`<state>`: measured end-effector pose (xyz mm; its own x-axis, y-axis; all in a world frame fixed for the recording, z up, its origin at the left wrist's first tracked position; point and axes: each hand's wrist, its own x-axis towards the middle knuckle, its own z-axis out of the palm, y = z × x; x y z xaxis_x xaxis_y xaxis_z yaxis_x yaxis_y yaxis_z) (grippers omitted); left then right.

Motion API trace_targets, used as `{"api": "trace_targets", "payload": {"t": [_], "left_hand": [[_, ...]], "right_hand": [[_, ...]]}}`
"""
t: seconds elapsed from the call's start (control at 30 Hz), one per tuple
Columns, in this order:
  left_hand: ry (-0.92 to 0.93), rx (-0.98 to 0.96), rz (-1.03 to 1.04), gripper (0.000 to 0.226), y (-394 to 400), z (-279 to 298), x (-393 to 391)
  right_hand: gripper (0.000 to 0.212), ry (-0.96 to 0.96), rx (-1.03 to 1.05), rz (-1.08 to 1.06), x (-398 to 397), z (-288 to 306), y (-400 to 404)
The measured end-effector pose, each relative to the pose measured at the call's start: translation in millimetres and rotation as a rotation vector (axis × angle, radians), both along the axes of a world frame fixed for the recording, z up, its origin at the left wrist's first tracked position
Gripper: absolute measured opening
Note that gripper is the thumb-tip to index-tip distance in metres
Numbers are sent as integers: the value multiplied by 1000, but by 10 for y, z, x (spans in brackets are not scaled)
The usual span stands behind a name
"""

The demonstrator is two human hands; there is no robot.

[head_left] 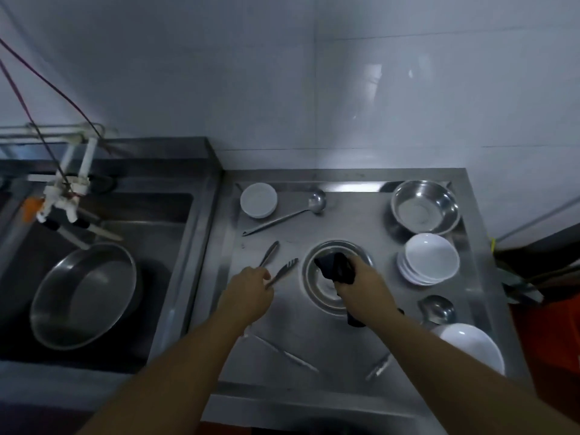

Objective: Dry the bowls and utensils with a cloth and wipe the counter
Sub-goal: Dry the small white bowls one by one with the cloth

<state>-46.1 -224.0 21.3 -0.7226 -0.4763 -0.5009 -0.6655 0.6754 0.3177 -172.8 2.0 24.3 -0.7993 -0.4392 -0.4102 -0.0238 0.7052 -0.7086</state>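
Hand grips cloth; other hand pinches fork.

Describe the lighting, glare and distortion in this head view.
Head view: dim and bluish overall; bright glare on the tiled wall and along the counter back edge; wide-angle bending curves the counter edges; soft blur throughout, so the cloth in the right hand reads as a dark mass.

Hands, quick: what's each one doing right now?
Left hand: pinching the fork by its handle.
Right hand: gripping the dark cloth over the steel bowl.
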Motion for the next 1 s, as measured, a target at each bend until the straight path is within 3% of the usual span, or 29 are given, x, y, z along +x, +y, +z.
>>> {"api": "trace_targets", "payload": {"t": [0.27,0.57,0.7,0.87,1.0], "left_hand": [[-70,-29,-117,39,-1141,-350,-356],[-84,4,-131,37,-1798,-858,-1008],[-1,112,77,33,-1945,-1069,-1343],[5,267,451,53,-2040,-1306,-1714],[56,368,624,46,-2051,-1459,-1822]], "right_hand": [[8,94,162,27,-199,-415,-949],[18,136,284,61,-445,-745,-1562],[19,92,306,18,-599,-858,-1722],[24,69,317,-17,-649,-976,-1734],[23,55,298,-67,-564,-1010,-1603]]}}
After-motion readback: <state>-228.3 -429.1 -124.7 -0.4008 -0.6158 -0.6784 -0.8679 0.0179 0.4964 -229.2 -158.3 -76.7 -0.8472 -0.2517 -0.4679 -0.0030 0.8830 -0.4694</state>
